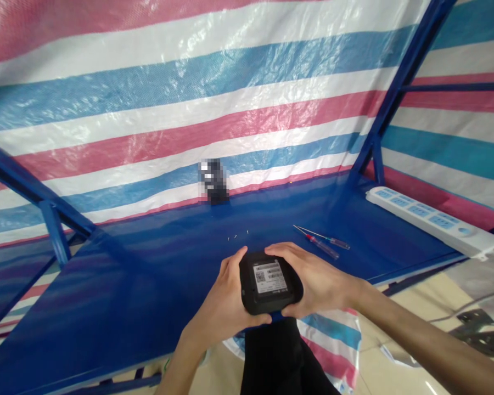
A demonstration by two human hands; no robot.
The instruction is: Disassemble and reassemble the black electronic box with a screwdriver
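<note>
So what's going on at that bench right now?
A person is holding a black handheld device between their left hand and right hand, its barcode label facing up. Just beyond it on the blue table lie a few tiny screws and two screwdrivers, neither being touched. A white power strip sits off to the right.
</note>
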